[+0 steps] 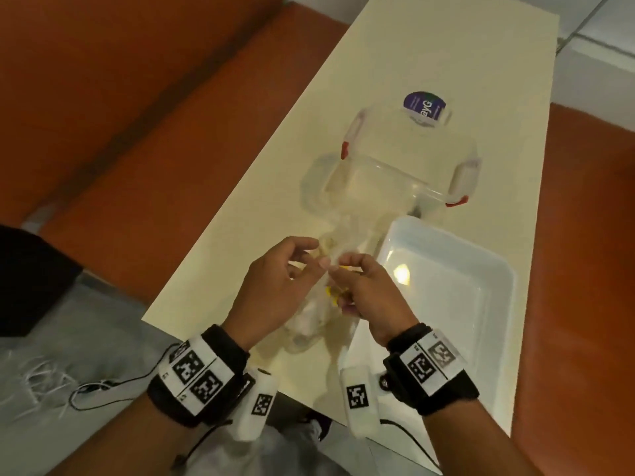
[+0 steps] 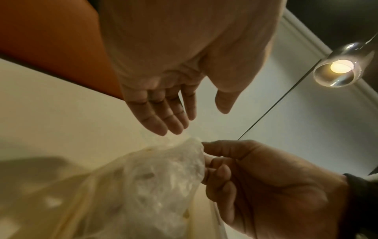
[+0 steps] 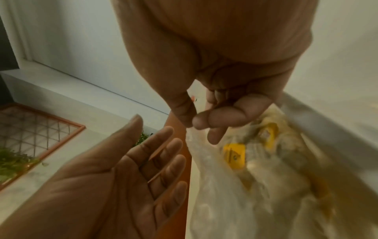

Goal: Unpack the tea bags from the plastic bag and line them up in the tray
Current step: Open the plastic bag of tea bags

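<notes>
A clear plastic bag (image 1: 309, 321) lies on the cream table (image 1: 240, 218) near its front edge, between my hands. Inside it are tea bags with yellow tags (image 3: 234, 156), also seen as a yellow patch (image 1: 335, 292) in the head view. My right hand (image 3: 192, 124) pinches the bag's top edge between thumb and forefinger. My left hand (image 2: 174, 113) is open, palm showing and fingers straight, just beside the top of the bag (image 2: 153, 186), holding nothing. The white tray (image 1: 446, 304) stands to the right of my right hand (image 1: 340, 266) with nothing in it.
A clear plastic container (image 1: 395, 173) with red-tipped latches stands behind the bag, its lid with a purple label (image 1: 424, 106) beyond it. Orange seating runs along the table's left and right sides. The table's near edge is just under my wrists.
</notes>
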